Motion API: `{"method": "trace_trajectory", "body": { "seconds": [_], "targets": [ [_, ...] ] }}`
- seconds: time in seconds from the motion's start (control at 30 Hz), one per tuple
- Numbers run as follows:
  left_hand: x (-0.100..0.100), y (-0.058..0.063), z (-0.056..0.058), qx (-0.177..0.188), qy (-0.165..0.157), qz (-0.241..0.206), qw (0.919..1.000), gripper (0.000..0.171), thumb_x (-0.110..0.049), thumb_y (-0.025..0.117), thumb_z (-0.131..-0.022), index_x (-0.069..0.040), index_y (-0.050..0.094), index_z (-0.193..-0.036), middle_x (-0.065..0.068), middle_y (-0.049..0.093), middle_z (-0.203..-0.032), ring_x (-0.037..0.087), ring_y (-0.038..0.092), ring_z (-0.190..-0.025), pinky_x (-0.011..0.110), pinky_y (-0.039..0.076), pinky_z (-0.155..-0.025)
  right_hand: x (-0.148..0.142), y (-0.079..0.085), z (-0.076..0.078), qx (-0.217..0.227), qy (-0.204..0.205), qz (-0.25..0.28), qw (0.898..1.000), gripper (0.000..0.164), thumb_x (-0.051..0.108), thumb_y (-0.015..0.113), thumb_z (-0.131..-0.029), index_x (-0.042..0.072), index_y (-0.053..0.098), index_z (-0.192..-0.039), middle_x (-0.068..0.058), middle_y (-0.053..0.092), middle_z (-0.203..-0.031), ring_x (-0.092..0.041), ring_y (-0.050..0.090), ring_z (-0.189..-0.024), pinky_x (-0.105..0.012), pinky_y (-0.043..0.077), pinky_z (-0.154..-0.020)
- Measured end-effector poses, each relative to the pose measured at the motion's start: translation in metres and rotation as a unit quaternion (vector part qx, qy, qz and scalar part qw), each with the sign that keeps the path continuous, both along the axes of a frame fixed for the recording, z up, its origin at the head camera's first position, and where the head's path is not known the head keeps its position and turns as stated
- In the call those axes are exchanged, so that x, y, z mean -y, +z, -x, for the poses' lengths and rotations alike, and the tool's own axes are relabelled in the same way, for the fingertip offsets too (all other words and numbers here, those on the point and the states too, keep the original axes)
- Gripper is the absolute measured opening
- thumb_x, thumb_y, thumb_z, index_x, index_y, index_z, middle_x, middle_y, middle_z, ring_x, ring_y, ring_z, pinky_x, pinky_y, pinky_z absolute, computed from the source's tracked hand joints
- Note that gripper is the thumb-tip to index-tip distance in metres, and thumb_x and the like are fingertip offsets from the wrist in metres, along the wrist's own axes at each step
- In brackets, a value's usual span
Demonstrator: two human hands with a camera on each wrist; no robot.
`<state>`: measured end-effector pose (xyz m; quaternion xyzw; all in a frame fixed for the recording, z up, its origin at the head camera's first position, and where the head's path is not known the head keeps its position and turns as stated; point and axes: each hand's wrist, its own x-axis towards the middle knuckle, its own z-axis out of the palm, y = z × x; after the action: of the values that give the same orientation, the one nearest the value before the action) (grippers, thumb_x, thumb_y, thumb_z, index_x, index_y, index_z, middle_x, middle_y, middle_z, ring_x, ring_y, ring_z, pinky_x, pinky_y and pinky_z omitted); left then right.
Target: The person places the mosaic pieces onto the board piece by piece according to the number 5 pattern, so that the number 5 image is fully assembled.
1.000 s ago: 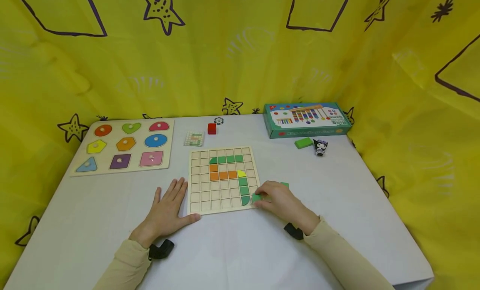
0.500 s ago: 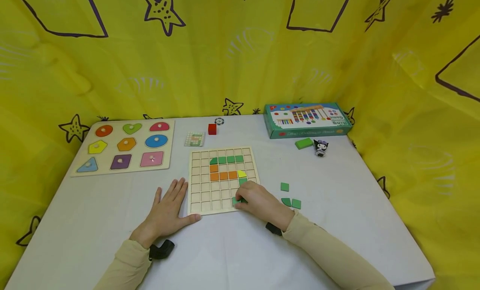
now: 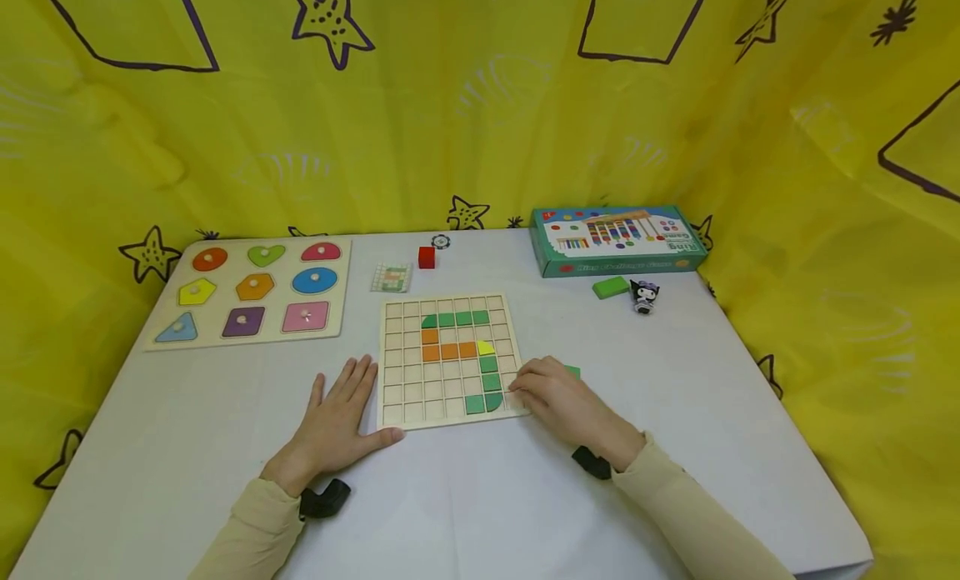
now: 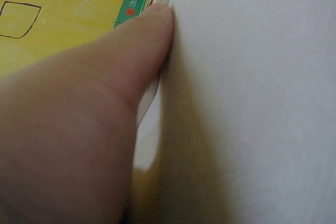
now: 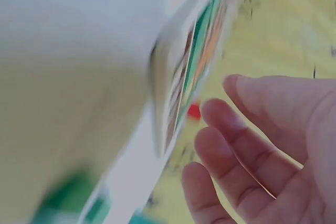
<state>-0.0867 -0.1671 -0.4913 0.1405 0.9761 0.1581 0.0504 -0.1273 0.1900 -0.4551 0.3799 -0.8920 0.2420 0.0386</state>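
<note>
A wooden grid board (image 3: 435,388) lies on the table, bearing a winding path of green, orange and yellow tiles. At its near end, a green square tile (image 3: 475,404) sits left of a green rounded tile (image 3: 493,402). My left hand (image 3: 333,426) rests flat, fingers spread, at the board's left edge. Over the board's right edge hovers my right hand (image 3: 566,401), fingers loosely bent. In the right wrist view its thumb and fingertips (image 5: 212,142) are apart, with nothing between them. Behind this hand a loose green tile (image 3: 573,372) shows partly; other loose tiles are hidden.
A shape puzzle with knobs (image 3: 281,330) lies at the left. Behind the board are a small pattern card (image 3: 392,277) and a red cube (image 3: 427,257). A game box (image 3: 622,267), green block (image 3: 611,287) and small figurine (image 3: 643,297) stand at the back right.
My right hand carried a green square tile leftward onto the board's near rows, let go of it beside the rounded tile, and came back to the right. The left hand stayed put.
</note>
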Motion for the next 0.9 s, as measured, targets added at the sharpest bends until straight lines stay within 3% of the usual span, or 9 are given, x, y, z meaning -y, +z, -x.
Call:
{"method": "trace_trajectory", "body": {
  "seconds": [0.17,0.37,0.5,0.7,0.9],
  "targets": [
    [0.001,0.001,0.001,-0.01,0.0,0.001,0.9999,0.112,-0.076,0.055,-0.08,0.003,0.024,-0.152,0.019,0.018,-0.159,0.036,0.008,-0.146,0.064,-0.004,-0.11,-0.051,0.005,-0.005,0.028,-0.086,-0.003,0.996,0.015,0.001,0.068,-0.091,0.004,0.073,-0.104,-0.001,0.066,-0.102,-0.018,0.058,-0.095,-0.038,0.05,-0.082],
    [0.001,0.002,-0.001,-0.01,0.002,0.001,1.0,0.112,-0.076,0.055,-0.08,0.003,0.024,-0.152,0.018,0.018,-0.159,0.036,0.009,-0.146,0.064,-0.003,-0.11,-0.087,0.0,-0.02,0.101,-0.164,-0.009,0.981,0.019,0.01,0.074,-0.087,0.004,0.072,-0.105,0.003,0.065,-0.095,-0.019,0.056,-0.089,-0.04,0.049,-0.079],
    [0.001,0.001,0.0,-0.01,0.003,0.002,0.9999,0.112,-0.076,0.055,-0.08,0.004,0.024,-0.152,0.019,0.018,-0.159,0.036,0.008,-0.146,0.064,-0.004,-0.11,-0.093,-0.005,-0.026,0.127,-0.184,-0.013,0.975,0.025,0.015,0.079,-0.083,0.005,0.071,-0.105,0.004,0.06,-0.089,-0.017,0.053,-0.085,-0.039,0.047,-0.076],
    [0.0,-0.001,0.001,-0.01,0.004,0.006,0.9999,0.113,-0.077,0.054,-0.079,0.003,0.024,-0.152,0.018,0.018,-0.159,0.035,0.009,-0.146,0.063,-0.004,-0.11,-0.09,-0.008,-0.024,0.114,-0.191,-0.024,0.975,0.02,0.013,0.08,-0.083,0.005,0.07,-0.098,0.002,0.059,-0.088,-0.015,0.053,-0.082,-0.036,0.048,-0.072],
    [0.0,0.0,0.0,-0.006,0.002,0.004,1.0,0.113,-0.077,0.054,-0.079,0.003,0.024,-0.153,0.018,0.018,-0.159,0.035,0.009,-0.146,0.063,-0.004,-0.11,-0.082,0.001,-0.024,0.147,-0.212,0.014,0.966,0.02,0.009,0.079,-0.081,0.003,0.071,-0.097,0.002,0.062,-0.084,-0.015,0.054,-0.076,-0.03,0.05,-0.067]
  ]
}}
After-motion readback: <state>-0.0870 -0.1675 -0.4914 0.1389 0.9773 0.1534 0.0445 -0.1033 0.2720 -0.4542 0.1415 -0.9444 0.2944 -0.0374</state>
